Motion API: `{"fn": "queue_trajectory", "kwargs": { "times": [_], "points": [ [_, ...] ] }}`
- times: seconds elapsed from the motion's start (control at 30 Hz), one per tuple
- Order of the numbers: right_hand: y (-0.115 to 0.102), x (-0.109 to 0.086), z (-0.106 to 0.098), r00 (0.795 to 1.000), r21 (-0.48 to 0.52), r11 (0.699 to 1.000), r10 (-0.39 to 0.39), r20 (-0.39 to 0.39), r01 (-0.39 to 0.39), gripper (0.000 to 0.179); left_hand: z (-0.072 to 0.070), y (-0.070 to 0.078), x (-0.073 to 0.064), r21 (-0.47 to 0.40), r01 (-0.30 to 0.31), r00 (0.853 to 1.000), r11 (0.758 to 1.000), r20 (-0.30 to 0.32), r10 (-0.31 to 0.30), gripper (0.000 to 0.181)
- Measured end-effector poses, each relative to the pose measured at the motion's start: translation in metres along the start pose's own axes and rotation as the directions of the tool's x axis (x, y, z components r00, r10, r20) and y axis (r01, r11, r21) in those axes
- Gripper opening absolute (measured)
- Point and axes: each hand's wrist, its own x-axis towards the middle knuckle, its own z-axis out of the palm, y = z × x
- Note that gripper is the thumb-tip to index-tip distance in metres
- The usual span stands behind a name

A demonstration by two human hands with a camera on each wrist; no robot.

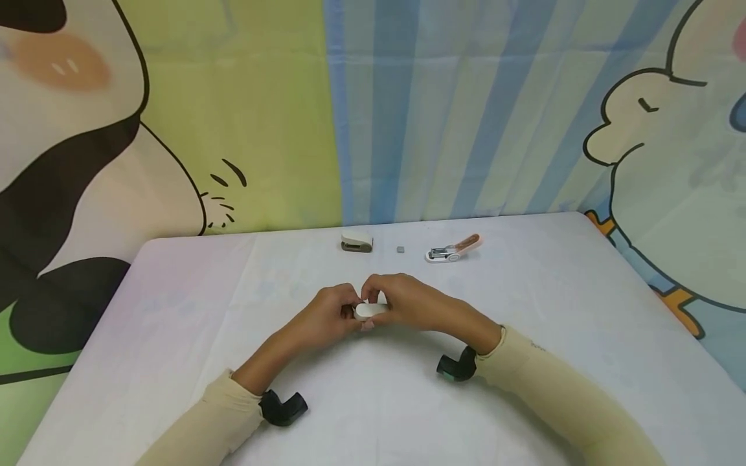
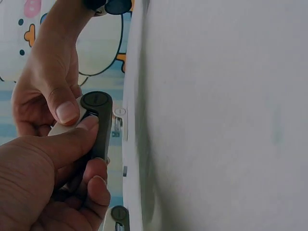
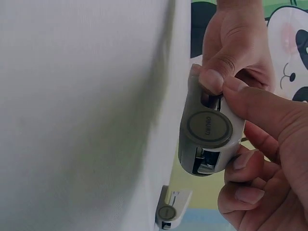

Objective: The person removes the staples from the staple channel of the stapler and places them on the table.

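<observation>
Both hands hold a small white and grey-green stapler (image 1: 370, 311) between them, raised over the table. The left hand (image 1: 327, 316) grips its left end, with the thumb (image 2: 77, 137) pressed into the gap between its upper and lower parts. From the other side, the right hand (image 1: 416, 304) pinches the stapler's white part, its thumb (image 3: 260, 103) close to the left thumb. A round grey-green disc with lettering shows on the stapler's side (image 3: 209, 127) in the right wrist view. Fingers partly hide the stapler's middle.
Behind the hands, a similar white and grey-green stapler (image 1: 357, 243) stands on the white-covered table (image 1: 291, 421). A small grey block (image 1: 400, 249), perhaps staples, lies beside it. Farther right is a white and pink stapler (image 1: 453, 250) with its arm lifted. A patterned curtain (image 1: 443, 116) hangs behind.
</observation>
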Motion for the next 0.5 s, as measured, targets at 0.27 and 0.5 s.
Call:
{"fn": "queue_trajectory", "kwargs": {
  "times": [0.27,0.5],
  "points": [
    [-0.009,-0.021,0.012,0.999,-0.009,1.000,-0.030,-0.012,0.029,0.029,0.015,0.005,-0.013,-0.046,-0.054,0.998,0.997,0.018,0.055,0.020],
    [-0.009,-0.029,0.018,0.996,-0.053,0.995,-0.083,-0.014,0.082,0.030,0.022,0.003,-0.017,-0.085,-0.044,0.998,0.995,0.049,0.049,0.023]
  ]
}}
